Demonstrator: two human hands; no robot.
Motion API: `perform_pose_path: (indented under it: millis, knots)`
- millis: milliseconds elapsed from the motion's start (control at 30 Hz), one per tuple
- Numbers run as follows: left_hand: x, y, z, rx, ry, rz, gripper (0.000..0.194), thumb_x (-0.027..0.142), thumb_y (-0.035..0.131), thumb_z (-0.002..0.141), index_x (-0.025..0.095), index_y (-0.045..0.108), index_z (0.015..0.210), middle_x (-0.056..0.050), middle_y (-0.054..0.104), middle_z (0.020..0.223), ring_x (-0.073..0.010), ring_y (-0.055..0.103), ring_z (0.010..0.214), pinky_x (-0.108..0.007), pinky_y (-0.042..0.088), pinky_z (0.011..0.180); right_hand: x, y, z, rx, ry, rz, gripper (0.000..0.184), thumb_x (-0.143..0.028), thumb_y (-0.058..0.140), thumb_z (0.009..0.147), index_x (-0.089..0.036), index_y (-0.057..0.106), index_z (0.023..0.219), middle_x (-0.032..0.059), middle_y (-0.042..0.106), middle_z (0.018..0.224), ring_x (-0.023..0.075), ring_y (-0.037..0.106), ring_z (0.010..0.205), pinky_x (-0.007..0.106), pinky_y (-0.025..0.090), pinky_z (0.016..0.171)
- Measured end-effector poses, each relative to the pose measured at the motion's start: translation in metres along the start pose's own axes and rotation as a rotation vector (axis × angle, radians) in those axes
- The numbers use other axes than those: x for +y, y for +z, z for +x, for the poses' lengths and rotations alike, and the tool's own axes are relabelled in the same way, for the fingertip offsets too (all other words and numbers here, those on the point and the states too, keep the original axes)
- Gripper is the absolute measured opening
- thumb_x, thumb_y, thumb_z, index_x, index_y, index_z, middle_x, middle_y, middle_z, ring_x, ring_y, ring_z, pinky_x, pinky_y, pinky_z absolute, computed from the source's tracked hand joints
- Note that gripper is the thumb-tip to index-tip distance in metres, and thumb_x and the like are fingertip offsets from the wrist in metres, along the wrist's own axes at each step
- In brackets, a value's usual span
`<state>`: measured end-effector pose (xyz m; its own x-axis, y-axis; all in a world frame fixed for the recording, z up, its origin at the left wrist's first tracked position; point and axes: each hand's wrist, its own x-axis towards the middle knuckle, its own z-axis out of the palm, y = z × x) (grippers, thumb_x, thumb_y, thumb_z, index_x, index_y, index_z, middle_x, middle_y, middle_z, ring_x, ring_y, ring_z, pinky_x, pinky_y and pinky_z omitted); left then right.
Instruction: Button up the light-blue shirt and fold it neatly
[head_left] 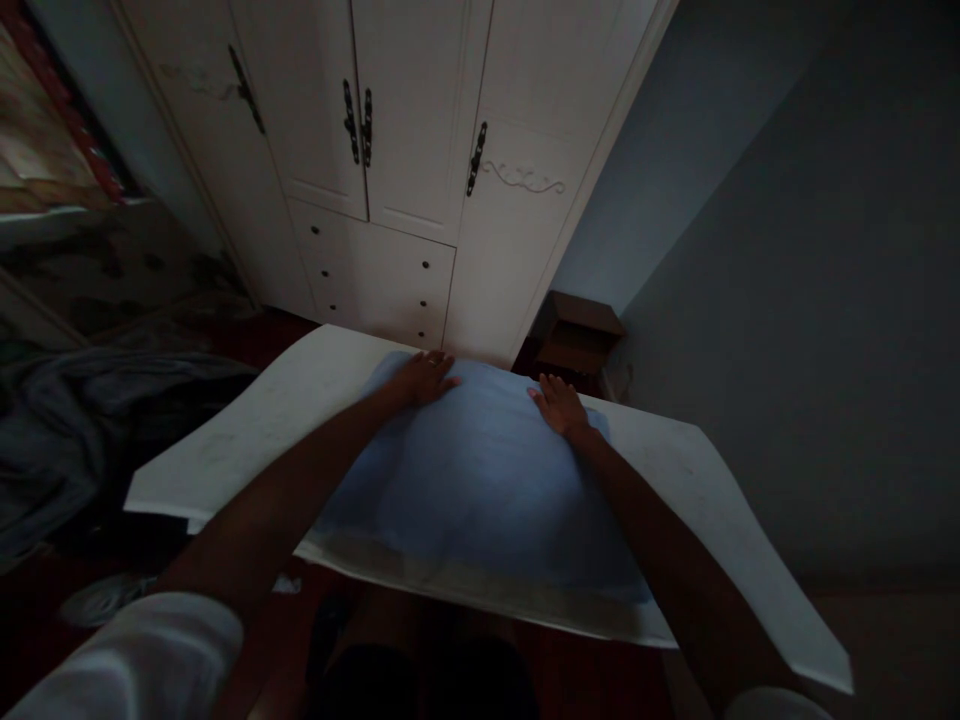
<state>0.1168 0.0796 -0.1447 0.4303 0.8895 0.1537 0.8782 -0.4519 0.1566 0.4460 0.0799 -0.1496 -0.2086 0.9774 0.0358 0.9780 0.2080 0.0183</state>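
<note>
A light blue cloth lies spread over the middle of a white table. My left hand rests flat on the cloth's far left part, fingers stretched out. On the far right part of the cloth lies my right hand, palm down with its fingers apart. Both arms reach forward across the table, and neither hand grips anything. Whether the blue cloth is a single layer or folded, I cannot tell in the dim light.
A white wardrobe with dark handles stands behind the table. Right of it is a small brown wooden cabinet. Dark grey fabric is heaped at the left. A curtained window is at the upper left.
</note>
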Motion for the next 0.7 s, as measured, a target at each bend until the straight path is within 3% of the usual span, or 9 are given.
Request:
perform_pose_path:
  millis: [100, 200, 333, 400, 500, 600, 700]
  knots:
    - [-0.008, -0.017, -0.013, 0.053, -0.130, 0.020, 0.071, 0.056, 0.028, 0.094, 0.004, 0.039, 0.142, -0.026, 0.036, 0.150, -0.0350, 0.024, 0.144, -0.051, 0.014, 0.115, 0.011, -0.007, -0.011, 0.060, 0.115, -0.048, 0.067, -0.051, 0.018, 0.100, -0.007, 0.032, 0.148, 0.0210, 0.033, 0.153, 0.0328, 0.027, 0.143, 0.051, 0.018, 0.115]
    - [-0.006, -0.039, -0.020, 0.162, -0.361, -0.039, 0.067, 0.053, 0.032, 0.094, 0.005, 0.040, 0.141, -0.025, 0.036, 0.150, -0.0340, 0.025, 0.144, -0.049, 0.019, 0.114, 0.014, -0.018, -0.022, 0.172, 0.191, -0.085, 0.066, -0.048, 0.017, 0.100, -0.006, 0.034, 0.148, 0.0223, 0.034, 0.152, 0.0331, 0.028, 0.143, 0.051, 0.019, 0.114]
    - [0.012, -0.062, -0.041, 0.274, -0.761, -0.210, 0.068, 0.049, 0.035, 0.093, -0.003, 0.040, 0.136, -0.032, 0.048, 0.137, -0.0379, 0.042, 0.133, -0.047, 0.037, 0.103, -0.008, -0.037, -0.036, 0.229, 0.051, -0.046, 0.068, -0.049, 0.015, 0.099, -0.005, 0.030, 0.149, 0.0218, 0.030, 0.154, 0.0327, 0.024, 0.144, 0.050, 0.018, 0.116]
    - [0.025, -0.065, -0.072, 0.263, -0.806, -0.225, 0.071, 0.048, 0.043, 0.090, -0.007, 0.040, 0.135, -0.033, 0.053, 0.131, -0.0383, 0.048, 0.128, -0.045, 0.040, 0.101, -0.030, -0.045, -0.042, 0.199, -0.070, 0.009, 0.071, -0.053, 0.013, 0.098, -0.007, 0.029, 0.150, 0.0202, 0.027, 0.156, 0.0323, 0.021, 0.145, 0.051, 0.018, 0.116]
    - [0.046, -0.061, -0.143, 0.328, -0.827, -0.234, 0.075, 0.052, 0.046, 0.087, -0.002, 0.039, 0.139, -0.027, 0.050, 0.137, -0.0352, 0.047, 0.130, -0.043, 0.038, 0.106, -0.069, -0.053, -0.051, 0.156, -0.212, 0.080, 0.076, -0.059, 0.010, 0.097, -0.009, 0.029, 0.150, 0.0193, 0.025, 0.157, 0.0315, 0.019, 0.146, 0.050, 0.017, 0.117]
    - [0.070, -0.054, -0.220, 0.331, -0.931, -0.235, 0.078, 0.056, 0.048, 0.083, 0.000, 0.043, 0.137, -0.027, 0.059, 0.125, -0.0390, 0.055, 0.120, -0.048, 0.043, 0.100, -0.105, -0.055, -0.061, 0.111, -0.288, 0.109, 0.079, -0.062, 0.009, 0.096, -0.008, 0.028, 0.150, 0.0200, 0.025, 0.157, 0.0314, 0.019, 0.146, 0.047, 0.016, 0.117]
    - [0.088, -0.054, -0.274, 0.351, -0.966, -0.254, 0.090, 0.064, 0.050, 0.078, 0.000, 0.038, 0.141, -0.026, 0.060, 0.121, -0.0391, 0.058, 0.114, -0.048, 0.047, 0.095, -0.130, -0.053, -0.071, 0.063, -0.318, 0.135, 0.079, -0.063, 0.009, 0.096, -0.009, 0.026, 0.151, 0.0197, 0.023, 0.158, 0.0312, 0.017, 0.147, 0.048, 0.015, 0.118]
